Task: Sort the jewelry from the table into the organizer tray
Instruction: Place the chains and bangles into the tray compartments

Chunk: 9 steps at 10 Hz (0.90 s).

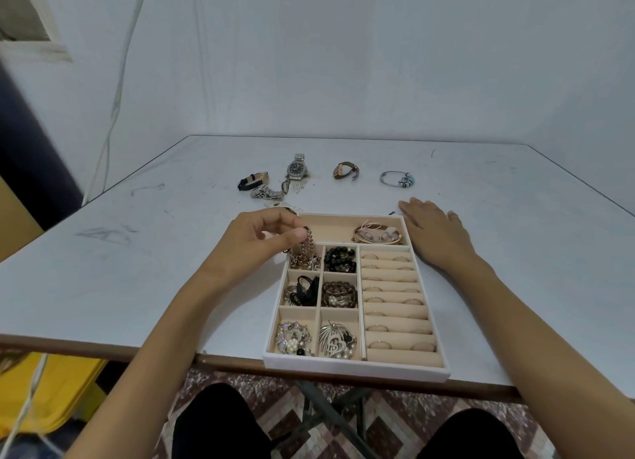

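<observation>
A white organizer tray (357,367) with beige compartments sits at the table's near edge, holding beads, brooches, rings and bangles. My left hand (256,244) pinches a chain bracelet (307,249) that hangs into the tray's upper-left small compartment. My right hand (438,233) lies flat on the table beside the tray's right far corner, fingers spread, holding nothing. Farther back on the table lie a silver watch (296,169), a black-strap watch (252,181), a brown-strap watch (345,171), a beaded silver bangle (398,178) and a patterned piece (268,193).
The white table (120,252) reaches a white backdrop behind. Its near edge shows a brown rim. A yellow bin (65,386) stands on the floor at lower left, beside a white cable. My knees appear below the table.
</observation>
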Each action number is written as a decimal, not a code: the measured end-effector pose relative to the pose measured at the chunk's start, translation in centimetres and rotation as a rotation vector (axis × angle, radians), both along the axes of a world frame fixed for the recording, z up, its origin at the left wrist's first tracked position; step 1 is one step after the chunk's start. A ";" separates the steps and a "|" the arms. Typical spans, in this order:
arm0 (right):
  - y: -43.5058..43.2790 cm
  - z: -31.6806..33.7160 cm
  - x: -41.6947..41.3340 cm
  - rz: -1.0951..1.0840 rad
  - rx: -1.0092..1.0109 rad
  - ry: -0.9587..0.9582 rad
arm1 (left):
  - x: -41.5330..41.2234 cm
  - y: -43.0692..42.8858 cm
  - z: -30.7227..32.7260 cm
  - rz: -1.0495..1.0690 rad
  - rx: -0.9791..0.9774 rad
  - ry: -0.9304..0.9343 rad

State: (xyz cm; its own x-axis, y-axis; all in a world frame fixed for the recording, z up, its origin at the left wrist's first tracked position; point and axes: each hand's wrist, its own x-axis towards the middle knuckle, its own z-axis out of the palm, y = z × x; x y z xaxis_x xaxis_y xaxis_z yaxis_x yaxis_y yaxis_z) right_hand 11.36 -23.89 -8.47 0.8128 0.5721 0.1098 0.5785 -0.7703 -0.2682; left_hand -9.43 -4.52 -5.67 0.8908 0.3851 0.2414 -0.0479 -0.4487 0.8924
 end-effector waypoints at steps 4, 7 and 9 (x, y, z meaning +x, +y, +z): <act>0.0 0.0 0.1 0.005 0.005 0.012 | 0.3 0.2 -0.7 0.021 0.255 -0.026; 0.0 0.0 0.0 0.009 -0.002 -0.006 | 0.7 0.0 -0.9 0.042 0.350 -0.050; 0.0 0.0 0.1 0.011 -0.020 -0.015 | 0.6 0.0 -1.0 0.060 0.440 -0.048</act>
